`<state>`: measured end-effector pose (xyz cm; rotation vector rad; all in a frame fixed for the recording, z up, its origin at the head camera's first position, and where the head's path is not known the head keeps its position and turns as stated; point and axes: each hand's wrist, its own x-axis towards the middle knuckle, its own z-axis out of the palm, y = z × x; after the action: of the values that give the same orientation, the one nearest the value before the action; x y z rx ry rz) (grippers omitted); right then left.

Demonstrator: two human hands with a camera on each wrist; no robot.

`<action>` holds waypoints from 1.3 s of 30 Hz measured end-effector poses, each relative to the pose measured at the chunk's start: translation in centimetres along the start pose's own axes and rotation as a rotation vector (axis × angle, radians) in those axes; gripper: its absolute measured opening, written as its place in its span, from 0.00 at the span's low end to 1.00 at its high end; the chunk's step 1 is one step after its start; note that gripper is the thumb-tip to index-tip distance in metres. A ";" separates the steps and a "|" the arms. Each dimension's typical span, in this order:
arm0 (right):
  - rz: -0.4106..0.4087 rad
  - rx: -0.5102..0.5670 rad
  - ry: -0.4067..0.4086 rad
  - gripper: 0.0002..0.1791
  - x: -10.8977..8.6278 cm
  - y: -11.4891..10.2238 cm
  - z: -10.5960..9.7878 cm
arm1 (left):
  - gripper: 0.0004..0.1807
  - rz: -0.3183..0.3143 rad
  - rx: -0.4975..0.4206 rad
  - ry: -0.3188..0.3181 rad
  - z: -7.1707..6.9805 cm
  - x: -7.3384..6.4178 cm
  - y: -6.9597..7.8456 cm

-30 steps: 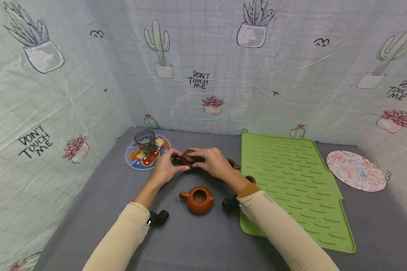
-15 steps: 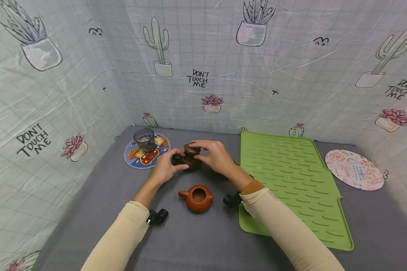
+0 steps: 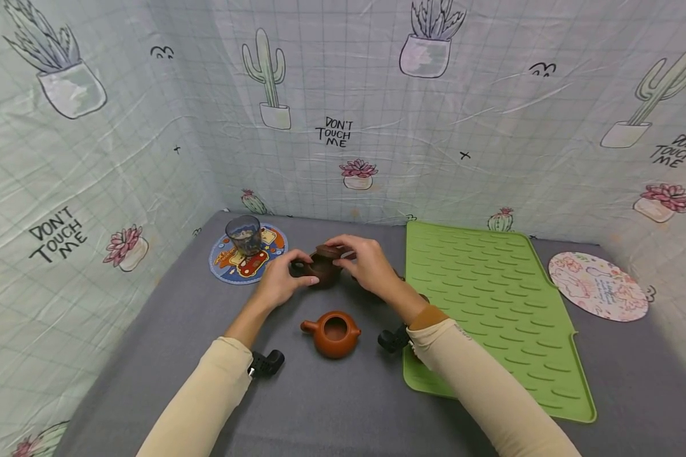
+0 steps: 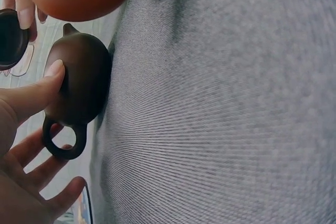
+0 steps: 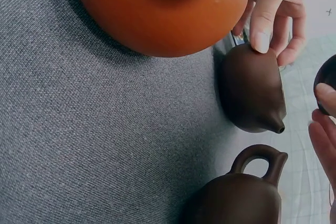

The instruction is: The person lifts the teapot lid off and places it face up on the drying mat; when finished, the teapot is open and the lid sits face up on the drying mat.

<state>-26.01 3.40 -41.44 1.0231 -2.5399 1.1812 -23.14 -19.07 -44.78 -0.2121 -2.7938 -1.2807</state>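
My left hand (image 3: pixel 279 280) steadies a dark brown teapot (image 3: pixel 324 274) on the grey cloth. Its thumb presses the near side while its other fingers reach behind, beside the looped handle in the left wrist view. Just above the pot's mouth, my right hand (image 3: pixel 367 261) pinches the round brown lid (image 3: pixel 328 251), tilted and raised off the rim. That lid (image 4: pixel 11 39) shows its dark underside in the left wrist view. Nearer me sits a reddish-orange teapot (image 3: pixel 336 349) without a lid, its handle pointing left and spout right.
Another brown teapot (image 5: pixel 236 198) stands right of the held one, mostly behind my right forearm in the head view. A green ridged mat (image 3: pixel 491 304) covers the right side. A dark glass (image 3: pixel 244 235) stands on a blue round mat (image 3: pixel 220 270). A pink floral mat (image 3: pixel 597 285) lies far right.
My right hand has lifted the lid up off the brown teapot and tipped it slightly to the right, exposing the pot's mouth. My left hand has stayed on the teapot.
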 end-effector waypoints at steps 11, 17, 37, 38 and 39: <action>0.137 0.101 0.066 0.25 -0.2 0.4 -0.5 | 0.21 -0.003 0.015 0.006 0.0 0.0 0.2; 0.244 0.213 0.065 0.26 -0.4 0.3 -0.6 | 0.21 -0.005 0.016 0.009 0.0 0.0 0.2; 0.178 0.384 0.062 0.22 -1.0 0.9 -1.4 | 0.21 -0.004 0.030 0.003 0.0 0.2 0.0; 0.179 0.384 0.064 0.22 -1.1 1.0 -1.5 | 0.21 -0.005 0.034 0.004 0.0 0.2 0.0; 0.177 0.386 0.069 0.21 -1.2 1.2 -1.7 | 0.21 -0.007 0.035 0.002 0.0 0.2 0.0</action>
<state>-26.11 5.73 -41.50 0.8170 -2.4440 1.7737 -23.36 -19.06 -44.79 -0.1996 -2.8145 -1.2318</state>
